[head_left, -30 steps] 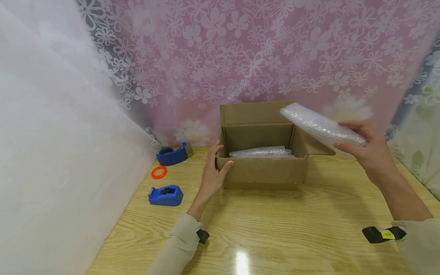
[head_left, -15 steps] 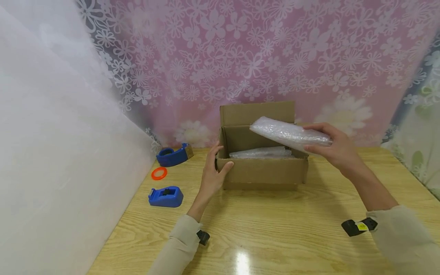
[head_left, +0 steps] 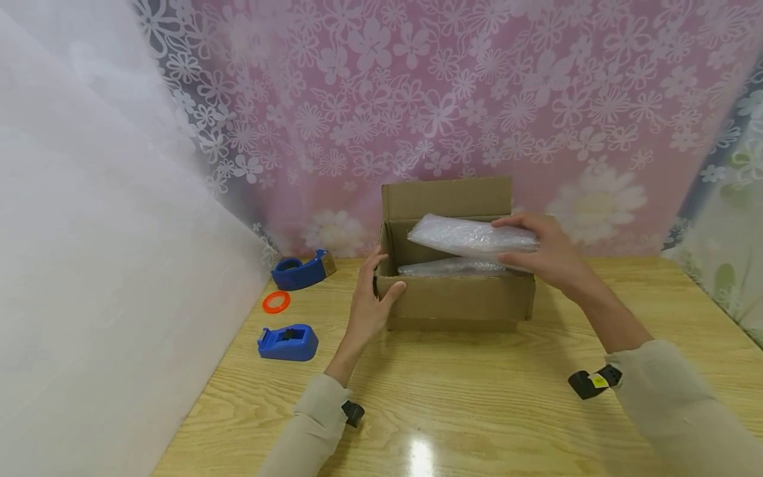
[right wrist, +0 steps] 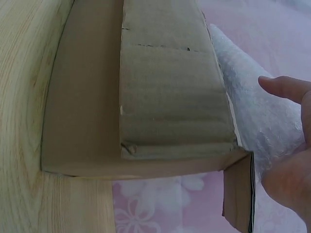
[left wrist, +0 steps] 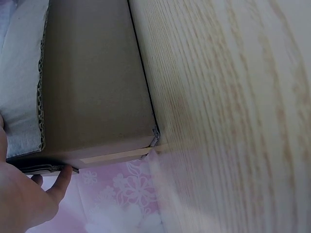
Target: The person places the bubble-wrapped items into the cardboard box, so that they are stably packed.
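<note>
My right hand (head_left: 545,255) grips the right end of a bubble-wrapped package (head_left: 465,235), which hangs tilted over the opening of a cardboard box (head_left: 459,298). Inside the box lies another bubble-wrapped piece (head_left: 444,267), low behind the front wall. The left hand (head_left: 371,298) holds the box's left end, thumb on the front flap and fingers round the side. In the left wrist view, fingers (left wrist: 60,182) press that end of the box. The right wrist view shows the bubble wrap (right wrist: 257,97) just past the box's flap, with the thumb against it.
A dark blue tape dispenser (head_left: 303,270), an orange ring (head_left: 276,302) and a smaller blue tape dispenser (head_left: 289,342) sit on the wooden table (head_left: 453,397) left of the box. The back flap (head_left: 447,199) stands up before a pink floral curtain (head_left: 417,99).
My right hand has carried the bubble-wrapped package left and down, from right of the box to over its opening. The left hand has stayed on the box's left end.
</note>
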`<state>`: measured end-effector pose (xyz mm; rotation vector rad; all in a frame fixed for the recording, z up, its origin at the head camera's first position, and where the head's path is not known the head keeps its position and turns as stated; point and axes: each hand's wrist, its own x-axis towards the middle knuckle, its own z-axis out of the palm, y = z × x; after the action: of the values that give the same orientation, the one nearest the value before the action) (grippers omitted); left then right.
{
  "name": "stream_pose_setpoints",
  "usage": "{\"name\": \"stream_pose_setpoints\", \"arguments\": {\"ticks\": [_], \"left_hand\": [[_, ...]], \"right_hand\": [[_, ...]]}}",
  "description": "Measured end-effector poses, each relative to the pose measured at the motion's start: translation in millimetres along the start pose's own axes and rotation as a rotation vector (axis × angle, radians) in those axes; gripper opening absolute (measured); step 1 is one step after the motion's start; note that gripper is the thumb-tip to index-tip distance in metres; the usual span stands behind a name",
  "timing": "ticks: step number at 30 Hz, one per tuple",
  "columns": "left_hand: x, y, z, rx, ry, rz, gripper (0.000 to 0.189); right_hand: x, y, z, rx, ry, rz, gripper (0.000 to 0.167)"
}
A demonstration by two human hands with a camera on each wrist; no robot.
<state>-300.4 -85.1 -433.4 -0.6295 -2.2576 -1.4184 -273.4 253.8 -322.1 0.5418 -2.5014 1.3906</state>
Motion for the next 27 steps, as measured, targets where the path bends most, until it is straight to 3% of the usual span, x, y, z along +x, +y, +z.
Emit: {"name": "stream_pose_setpoints", "arguments": {"ticks": [11, 19, 27], "left_hand": [[0.3, -0.7, 0.1, -0.001, 0.000, 0.000, 0.066], [0.9, 2.3, -1.1, -0.011, 0.005, 0.011, 0.066], [0.0, -0.4, -0.7, -0.017, -0.005, 0.008, 0.065]], "right_hand": [[17.6, 0.7, 10.5, -0.222, -0.005, -0.103, 0.046], [23.2, -5.7, 16.7, -0.123, -0.148, -0.039, 0.046], [30.8, -5.0, 23.6, -0.158, -0.200, -0.021, 0.044]]}}
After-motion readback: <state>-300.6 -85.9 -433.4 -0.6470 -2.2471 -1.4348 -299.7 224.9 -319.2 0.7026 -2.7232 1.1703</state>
